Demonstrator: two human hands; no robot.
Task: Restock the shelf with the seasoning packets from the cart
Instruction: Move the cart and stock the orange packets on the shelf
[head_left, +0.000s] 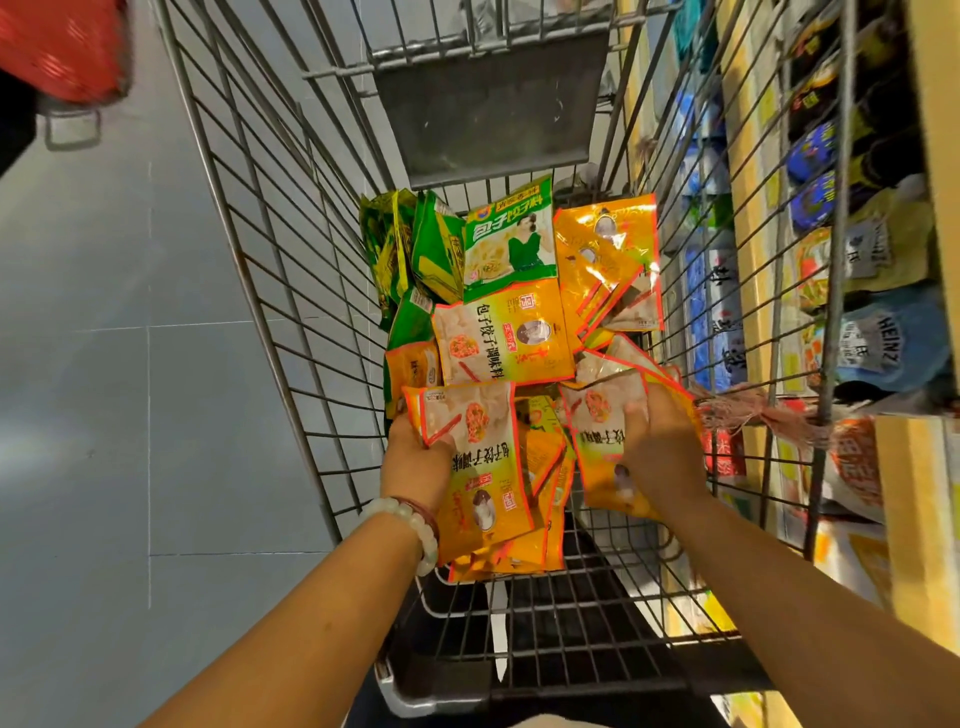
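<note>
The left hand (415, 447) grips a stack of orange packets (480, 467) by its left edge, fingers curled under it, while the right hand (657, 441) lies over a second bunch (602, 441) near the cart's right side, fingers curled on it. Both bundles sit low inside the cart (291, 249), among more loose packets — orange ones in the middle, green ones (436, 249) toward the far left corner. The step in hand looks like gathering. The next move likely calls for squaring the two bundles together, lifting them clear of the wire wall and turning right to the shelf (753, 249) just beside the cart.
</note>
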